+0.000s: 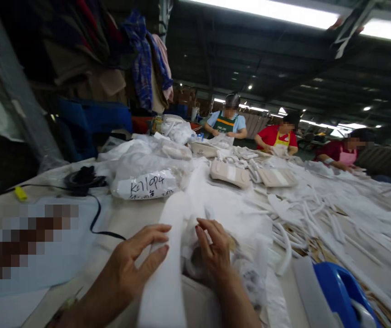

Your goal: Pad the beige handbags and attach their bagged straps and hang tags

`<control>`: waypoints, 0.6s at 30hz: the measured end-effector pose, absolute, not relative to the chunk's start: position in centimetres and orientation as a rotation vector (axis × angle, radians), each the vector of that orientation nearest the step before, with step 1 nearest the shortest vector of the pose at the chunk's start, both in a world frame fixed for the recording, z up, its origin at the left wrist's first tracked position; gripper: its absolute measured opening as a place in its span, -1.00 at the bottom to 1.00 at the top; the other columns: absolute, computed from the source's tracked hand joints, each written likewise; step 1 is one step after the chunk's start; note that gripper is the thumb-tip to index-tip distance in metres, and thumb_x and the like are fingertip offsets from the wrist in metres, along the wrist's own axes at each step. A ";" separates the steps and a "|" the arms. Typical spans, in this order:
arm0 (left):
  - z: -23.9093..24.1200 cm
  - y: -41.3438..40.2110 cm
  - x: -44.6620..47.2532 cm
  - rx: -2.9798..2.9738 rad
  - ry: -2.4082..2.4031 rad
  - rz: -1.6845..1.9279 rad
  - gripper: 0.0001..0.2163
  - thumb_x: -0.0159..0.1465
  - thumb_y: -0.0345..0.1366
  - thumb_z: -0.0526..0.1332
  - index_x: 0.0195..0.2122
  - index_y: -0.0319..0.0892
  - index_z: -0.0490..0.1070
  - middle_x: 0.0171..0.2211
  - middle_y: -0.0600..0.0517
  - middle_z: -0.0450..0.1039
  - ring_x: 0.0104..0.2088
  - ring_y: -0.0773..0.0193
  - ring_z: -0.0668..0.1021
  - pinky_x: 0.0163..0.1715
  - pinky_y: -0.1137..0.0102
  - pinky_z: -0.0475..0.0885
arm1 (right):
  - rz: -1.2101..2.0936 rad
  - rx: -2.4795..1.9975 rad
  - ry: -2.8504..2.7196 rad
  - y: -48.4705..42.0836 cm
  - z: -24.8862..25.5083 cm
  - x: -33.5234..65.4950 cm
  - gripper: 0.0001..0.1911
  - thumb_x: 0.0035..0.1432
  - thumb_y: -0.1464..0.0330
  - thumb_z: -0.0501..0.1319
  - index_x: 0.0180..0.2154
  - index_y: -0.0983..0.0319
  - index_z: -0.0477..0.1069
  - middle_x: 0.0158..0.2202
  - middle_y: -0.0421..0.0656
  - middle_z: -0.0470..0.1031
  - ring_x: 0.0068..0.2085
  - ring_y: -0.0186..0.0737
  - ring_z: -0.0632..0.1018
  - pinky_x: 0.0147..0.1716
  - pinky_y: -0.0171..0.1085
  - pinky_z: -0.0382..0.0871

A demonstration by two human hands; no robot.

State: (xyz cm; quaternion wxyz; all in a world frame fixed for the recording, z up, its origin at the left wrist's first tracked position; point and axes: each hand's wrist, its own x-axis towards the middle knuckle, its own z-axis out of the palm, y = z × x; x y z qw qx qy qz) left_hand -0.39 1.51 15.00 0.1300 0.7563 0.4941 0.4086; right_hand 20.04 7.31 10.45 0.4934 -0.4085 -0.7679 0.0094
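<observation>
A long white padded strip (168, 278) runs up the table in front of me. My left hand (137, 255) rests at its left edge, thumb and fingers apart, fingertips touching the strip. To the right of the strip, my right hand (216, 248) is over a heap of clear plastic bags (248, 278), its fingers loosely curved and apart. What lies beneath that palm is hidden. Beyond my hands sits a clear bag with a handwritten white label (147, 184). Two flat beige pieces with white bands, the left one (229, 173) and the right one (277, 176), lie farther back.
A blue plastic tool or container (344, 294) stands at lower right, beside many white strips (311, 214). At left are a black cable (96, 214), a yellow object (20, 193) and a pale blue sheet (82, 255). Three co-workers work across the table; clothes (142, 64) hang behind.
</observation>
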 end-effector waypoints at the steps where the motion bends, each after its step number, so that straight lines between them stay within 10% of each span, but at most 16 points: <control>1: 14.0 1.6 -1.5 2.235 1.499 1.153 -0.83 0.25 -0.29 0.07 -0.31 -0.17 0.43 -0.07 -0.05 0.49 -0.06 0.23 0.53 -0.06 0.43 0.45 | 0.048 -0.933 -1.886 7.0 10.9 19.6 -0.77 0.27 0.39 0.02 -0.13 0.29 0.39 -0.29 -0.08 0.49 -0.25 -0.24 0.50 -0.25 -0.25 0.39; 10: 5.9 2.2 -3.7 2.882 1.709 0.668 -0.42 0.13 -0.66 -0.14 0.15 -0.17 0.22 0.19 -0.11 0.25 -0.07 0.21 0.53 -0.12 0.37 0.46 | -0.039 -0.929 -2.450 4.9 7.9 13.5 -0.69 0.22 0.19 0.12 -0.48 0.23 0.38 -0.55 -0.21 0.43 -0.38 -0.20 0.51 0.10 -0.02 0.24; 13: 4.8 1.9 -3.2 2.790 1.860 0.574 -0.37 0.11 -0.64 -0.10 0.23 -0.16 0.13 0.19 -0.17 0.22 -0.27 0.24 0.59 -0.33 0.44 0.48 | -0.130 -0.921 -2.431 5.4 6.3 13.7 -0.67 0.15 0.19 0.15 -0.59 0.20 0.33 -0.63 -0.23 0.36 -0.46 -0.23 0.45 -0.01 -0.08 0.32; 18: 5.2 2.2 -4.0 2.583 1.448 0.755 -0.42 0.19 -0.45 0.00 0.27 -0.23 0.01 0.04 -0.07 0.44 -0.02 0.32 0.51 -0.15 0.59 0.42 | -0.230 -0.808 -2.310 5.8 6.9 14.2 -0.61 0.24 0.33 0.02 -0.63 0.18 0.29 -0.66 -0.26 0.31 -0.50 -0.33 0.39 -0.16 -0.27 0.36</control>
